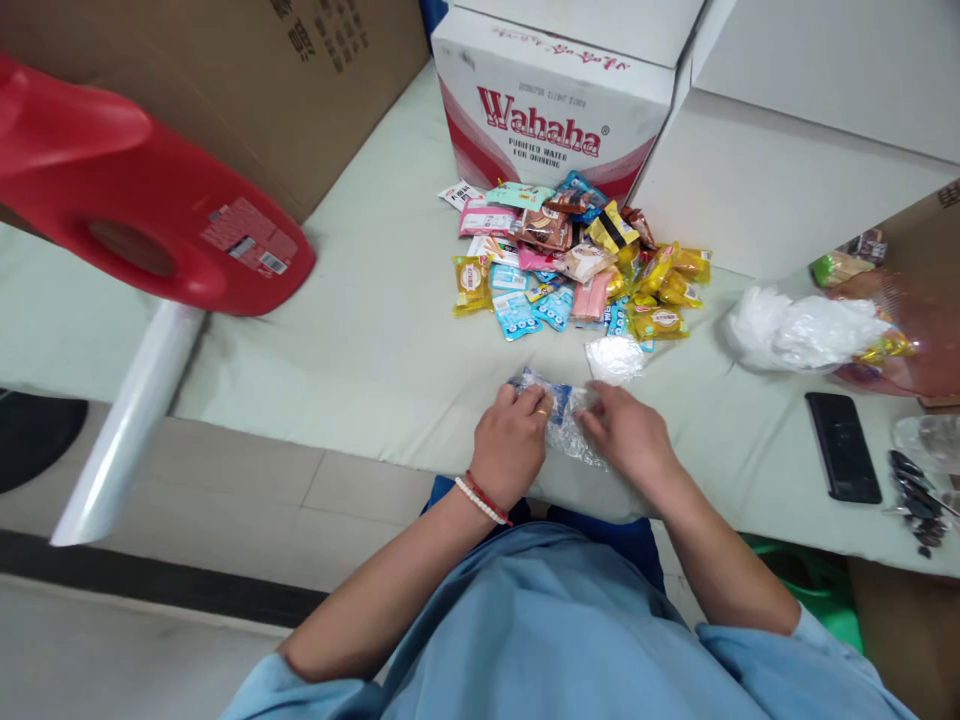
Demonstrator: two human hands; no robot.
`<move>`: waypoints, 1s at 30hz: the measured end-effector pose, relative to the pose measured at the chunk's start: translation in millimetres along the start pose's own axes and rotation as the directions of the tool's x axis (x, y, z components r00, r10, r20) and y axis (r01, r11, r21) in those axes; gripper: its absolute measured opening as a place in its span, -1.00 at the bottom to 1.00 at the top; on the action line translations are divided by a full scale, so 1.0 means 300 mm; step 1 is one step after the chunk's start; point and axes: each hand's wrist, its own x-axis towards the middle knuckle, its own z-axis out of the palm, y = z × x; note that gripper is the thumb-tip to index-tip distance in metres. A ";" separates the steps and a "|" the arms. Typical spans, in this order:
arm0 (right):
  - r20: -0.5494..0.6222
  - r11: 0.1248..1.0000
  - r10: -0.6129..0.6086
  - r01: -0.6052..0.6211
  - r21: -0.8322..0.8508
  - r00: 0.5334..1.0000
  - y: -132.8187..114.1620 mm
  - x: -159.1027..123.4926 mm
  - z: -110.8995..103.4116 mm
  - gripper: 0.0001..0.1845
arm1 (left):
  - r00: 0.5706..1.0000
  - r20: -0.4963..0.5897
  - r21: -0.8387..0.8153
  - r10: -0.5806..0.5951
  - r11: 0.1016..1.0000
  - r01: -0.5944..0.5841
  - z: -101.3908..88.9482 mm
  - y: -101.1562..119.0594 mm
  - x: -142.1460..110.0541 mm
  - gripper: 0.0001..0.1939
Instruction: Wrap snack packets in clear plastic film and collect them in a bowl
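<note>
A crinkled clear plastic bag [574, 440] with a blue printed part lies at the table's front edge, between my two hands. My left hand [514, 440] is closed, its fingers pinching the bag's blue part from the left. From the right, my right hand [630, 430] has thumb and fingers closed on the bag's clear edge. What the bag contains, if anything, I cannot make out. Just beyond my right hand rests a small white, shiny packet [615, 358]. Farther back is a pile of small wrapped snacks [544, 255] in many colours.
A white Wahaha water carton [555, 110] stands behind the snacks. On the left are a large red jug [165, 210] and a plastic roll [131, 420] jutting past the table edge. White plastic bags [810, 325], a black phone [844, 447] and dark seed-like bits [919, 505] lie right.
</note>
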 end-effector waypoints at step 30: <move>0.017 0.309 0.007 -0.018 0.951 1.000 -0.044 -0.032 0.091 -0.62 | 0.885 -0.457 -0.493 0.086 0.804 -0.333 0.107 0.086 -0.047 -0.22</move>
